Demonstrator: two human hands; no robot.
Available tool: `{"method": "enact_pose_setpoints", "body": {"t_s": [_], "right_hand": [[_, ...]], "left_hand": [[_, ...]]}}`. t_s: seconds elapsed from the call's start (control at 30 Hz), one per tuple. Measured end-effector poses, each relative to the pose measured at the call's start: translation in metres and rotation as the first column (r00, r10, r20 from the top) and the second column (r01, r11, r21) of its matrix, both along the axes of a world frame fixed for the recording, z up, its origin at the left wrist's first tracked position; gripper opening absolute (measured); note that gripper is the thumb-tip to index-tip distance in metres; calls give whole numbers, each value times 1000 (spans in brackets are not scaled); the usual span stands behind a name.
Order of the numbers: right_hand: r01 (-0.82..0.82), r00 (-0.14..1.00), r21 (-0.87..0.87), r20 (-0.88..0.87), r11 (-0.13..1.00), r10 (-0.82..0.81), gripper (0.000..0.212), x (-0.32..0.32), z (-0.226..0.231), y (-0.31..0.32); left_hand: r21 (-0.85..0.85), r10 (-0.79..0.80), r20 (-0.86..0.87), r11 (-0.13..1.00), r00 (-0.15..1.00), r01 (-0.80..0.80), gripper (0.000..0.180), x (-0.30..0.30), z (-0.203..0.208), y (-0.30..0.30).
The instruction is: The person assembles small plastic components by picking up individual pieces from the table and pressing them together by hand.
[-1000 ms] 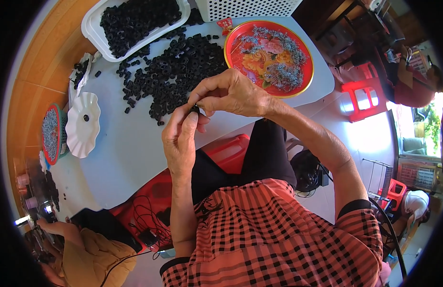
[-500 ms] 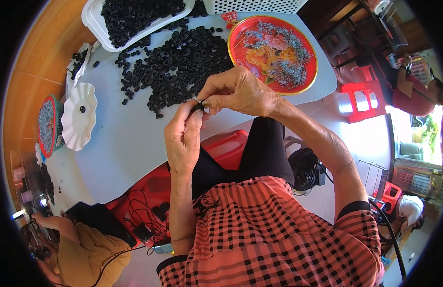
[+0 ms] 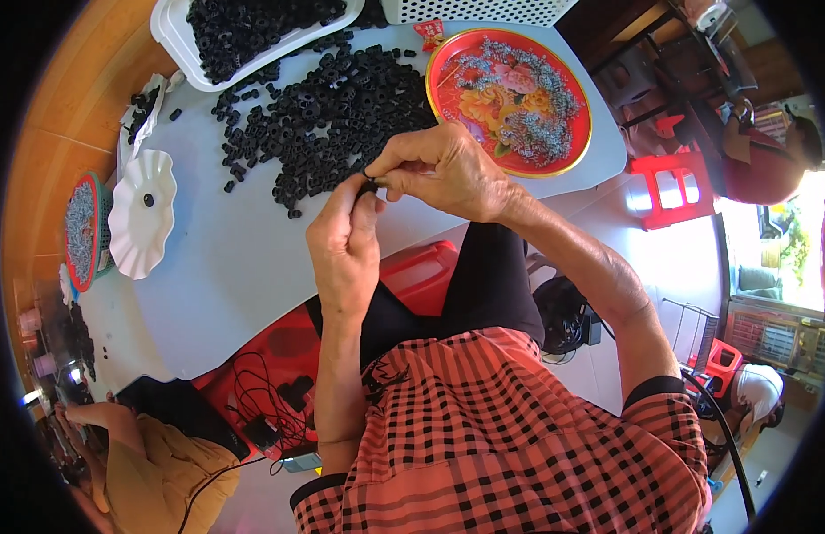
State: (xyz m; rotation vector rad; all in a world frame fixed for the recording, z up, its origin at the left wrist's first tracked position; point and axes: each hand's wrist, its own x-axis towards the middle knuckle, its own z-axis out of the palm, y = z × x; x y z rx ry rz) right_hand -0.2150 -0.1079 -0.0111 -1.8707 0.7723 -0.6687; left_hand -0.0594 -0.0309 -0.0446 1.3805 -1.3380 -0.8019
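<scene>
My left hand [image 3: 346, 245] is closed, its thumb and forefinger pinching a small black plastic piece [image 3: 370, 186], mostly hidden by the fingers. Against that piece, my right hand [image 3: 444, 173] is closed in a pinch with thumb and forefinger; what its tips hold is too small to make out. Both hands meet above the table's near edge, just in front of a spread-out pile of black plastic pieces [image 3: 337, 116]. Right of the pile lies a round red tray [image 3: 442, 78] with a flower pattern, holding small silvery parts [image 3: 553, 133].
A white tub [image 3: 168, 40] of black pieces stands far left, beside a perforated white basket [image 3: 475, 11]. At the left are a scalloped white dish [image 3: 144, 236] with one black piece and a red-rimmed basket [image 3: 99, 191] of silvery parts. Co-workers [image 3: 159, 472] sit nearby.
The hands stay together, their fingertips slightly higher and closer around the black piece. A pale glint between the fingertips no longer shows. The view has shifted a little.
</scene>
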Motion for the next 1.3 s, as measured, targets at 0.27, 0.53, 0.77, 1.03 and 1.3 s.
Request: {"method": "enact_pose_setpoints", "body": {"t_s": [0.27,0.53,0.77,1.03,1.3], "right_hand": [[5,999,95,35,995,-8,15,4,-1,-2],[15,1000,59,-2,998,-14,15,5,7,2],[155,988,-342,67,927,-140,17,12,-15,12],[120,991,-147,-44,982,-128,14,8,4,13],[246,969,-188,58,951,-239,13,8,-12,23]], "left_hand": [[17,-84,-183,996,980,88,19,8,-2,-1],[-21,-64,-217,998,974,61,17,3,-4,0],[-24,23,-71,999,997,-24,18,-1,-13,-2],[-18,-52,-207,999,977,49,18,1,-6,2],[23,-112,-466,990,877,139,18,1,-18,-4]]}}
